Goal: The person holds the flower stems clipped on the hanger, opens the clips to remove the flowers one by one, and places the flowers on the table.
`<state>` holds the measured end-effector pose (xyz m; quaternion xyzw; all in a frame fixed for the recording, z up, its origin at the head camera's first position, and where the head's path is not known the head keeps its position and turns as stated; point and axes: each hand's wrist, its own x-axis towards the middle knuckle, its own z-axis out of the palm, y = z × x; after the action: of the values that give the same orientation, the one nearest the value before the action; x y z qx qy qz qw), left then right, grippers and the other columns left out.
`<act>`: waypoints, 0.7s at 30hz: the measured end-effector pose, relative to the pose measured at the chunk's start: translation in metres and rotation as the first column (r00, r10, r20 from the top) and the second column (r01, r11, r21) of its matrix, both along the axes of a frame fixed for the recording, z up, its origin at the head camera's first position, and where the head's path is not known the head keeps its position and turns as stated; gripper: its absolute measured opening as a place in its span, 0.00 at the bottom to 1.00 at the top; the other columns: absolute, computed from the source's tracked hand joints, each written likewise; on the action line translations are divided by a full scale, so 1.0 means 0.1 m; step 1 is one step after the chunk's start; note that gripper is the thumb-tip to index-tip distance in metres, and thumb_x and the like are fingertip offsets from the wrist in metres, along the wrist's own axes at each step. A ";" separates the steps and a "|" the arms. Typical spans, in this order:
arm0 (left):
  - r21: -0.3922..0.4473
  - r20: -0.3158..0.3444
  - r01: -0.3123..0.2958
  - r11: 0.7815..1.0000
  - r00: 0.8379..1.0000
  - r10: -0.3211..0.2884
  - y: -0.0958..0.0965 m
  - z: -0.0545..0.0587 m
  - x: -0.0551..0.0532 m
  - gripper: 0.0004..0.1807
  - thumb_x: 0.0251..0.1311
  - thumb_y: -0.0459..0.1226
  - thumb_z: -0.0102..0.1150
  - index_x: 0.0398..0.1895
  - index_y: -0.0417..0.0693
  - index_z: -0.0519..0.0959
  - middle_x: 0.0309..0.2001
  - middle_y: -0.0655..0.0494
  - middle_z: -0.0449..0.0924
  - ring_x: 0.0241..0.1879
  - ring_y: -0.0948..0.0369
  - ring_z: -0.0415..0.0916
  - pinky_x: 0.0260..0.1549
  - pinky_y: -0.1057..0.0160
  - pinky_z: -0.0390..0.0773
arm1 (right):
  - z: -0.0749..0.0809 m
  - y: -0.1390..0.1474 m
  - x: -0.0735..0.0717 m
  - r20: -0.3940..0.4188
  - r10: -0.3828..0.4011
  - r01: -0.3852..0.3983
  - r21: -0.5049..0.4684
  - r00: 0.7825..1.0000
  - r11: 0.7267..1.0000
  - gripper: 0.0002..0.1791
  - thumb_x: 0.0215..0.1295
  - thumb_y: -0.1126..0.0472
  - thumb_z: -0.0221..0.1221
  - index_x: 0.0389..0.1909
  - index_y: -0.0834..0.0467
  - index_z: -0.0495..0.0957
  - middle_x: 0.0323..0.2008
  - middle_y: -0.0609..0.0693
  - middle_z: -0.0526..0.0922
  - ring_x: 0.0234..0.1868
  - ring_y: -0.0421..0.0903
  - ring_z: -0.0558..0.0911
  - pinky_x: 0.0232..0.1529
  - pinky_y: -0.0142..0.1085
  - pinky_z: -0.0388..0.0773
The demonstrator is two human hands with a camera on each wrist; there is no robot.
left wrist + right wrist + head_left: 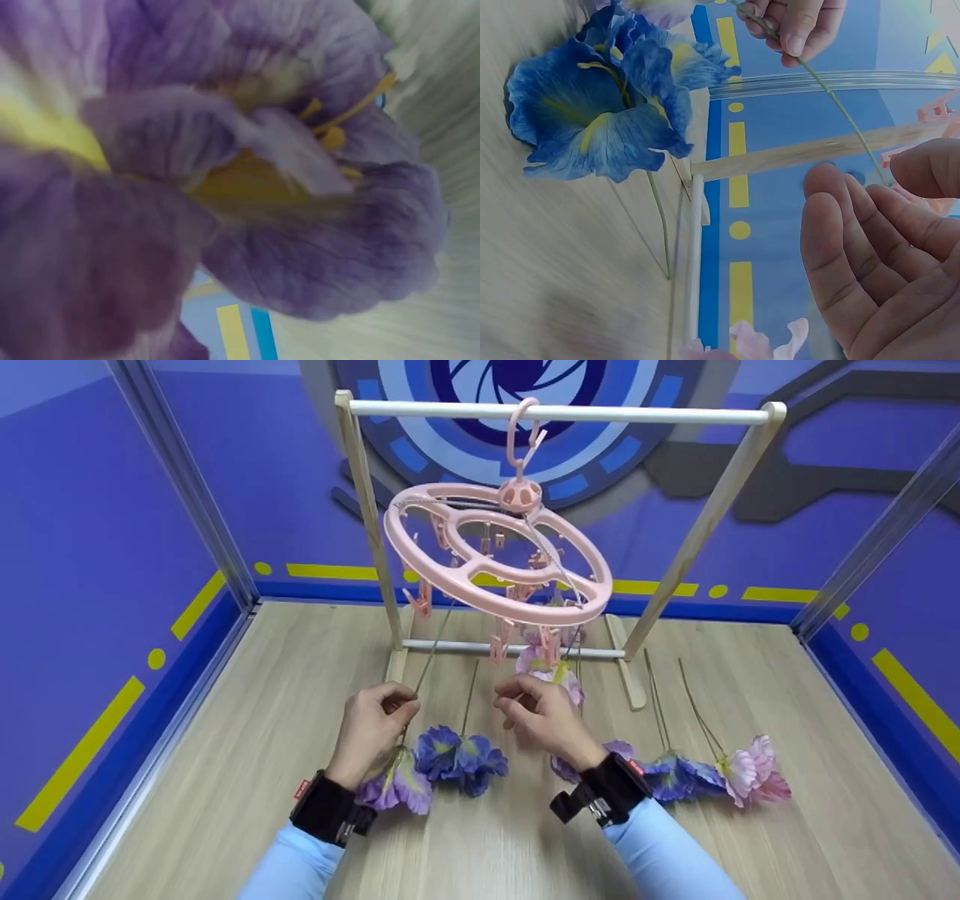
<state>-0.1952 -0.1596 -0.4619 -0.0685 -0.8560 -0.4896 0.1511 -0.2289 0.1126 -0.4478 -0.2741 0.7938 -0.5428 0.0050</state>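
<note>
My left hand (375, 720) pinches the thin green stem (840, 105) of a purple artificial flower (397, 787). Its bloom hangs below the hand near the tabletop, and its petals fill most of the left wrist view. The stem slants up toward a round pink clip hanger (517, 609). Below the hanger's front clips (550, 645), my right hand (544, 716) has its fingers loosely bent, with nothing between them. A pink-purple flower (568, 684) is behind the right hand, under the clips; its attachment is partly hidden. Between the hands lies a blue flower (461, 757).
A wooden stand (684, 536) with a white top bar (637, 414) carries the tilted hanger. Right of my right hand lie another blue flower (679, 776) and a pink one (754, 772), stems pointing away. Blue printed walls (90, 547) enclose the wooden tabletop (247, 720).
</note>
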 end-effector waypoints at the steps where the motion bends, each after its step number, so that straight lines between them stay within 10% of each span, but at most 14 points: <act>1: -0.004 0.005 -0.001 1.000 1.000 0.002 -0.01 -0.01 -0.01 0.03 0.64 0.29 0.67 0.38 0.41 0.87 0.30 0.53 0.85 0.30 0.59 0.78 0.32 0.65 0.75 | 0.00 0.00 0.00 0.000 0.002 -0.002 0.005 1.000 1.000 0.11 0.70 0.67 0.61 0.49 0.68 0.82 0.39 0.59 0.87 0.30 0.53 0.86 0.31 0.32 0.82; 21: -0.043 0.228 -0.006 0.999 0.973 0.016 -0.06 -0.06 -0.24 0.02 0.63 0.26 0.65 0.35 0.36 0.85 0.25 0.52 0.83 0.23 0.61 0.79 0.27 0.64 0.77 | -0.05 0.02 -0.03 0.053 0.029 -0.035 0.114 0.998 0.993 0.12 0.73 0.66 0.59 0.52 0.64 0.81 0.41 0.56 0.85 0.33 0.51 0.86 0.32 0.32 0.82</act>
<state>-0.2189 -0.1660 -0.4676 -0.0103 -0.8782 -0.4752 0.0528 -0.2322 0.1151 -0.4524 -0.2720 0.8188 -0.5030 0.0500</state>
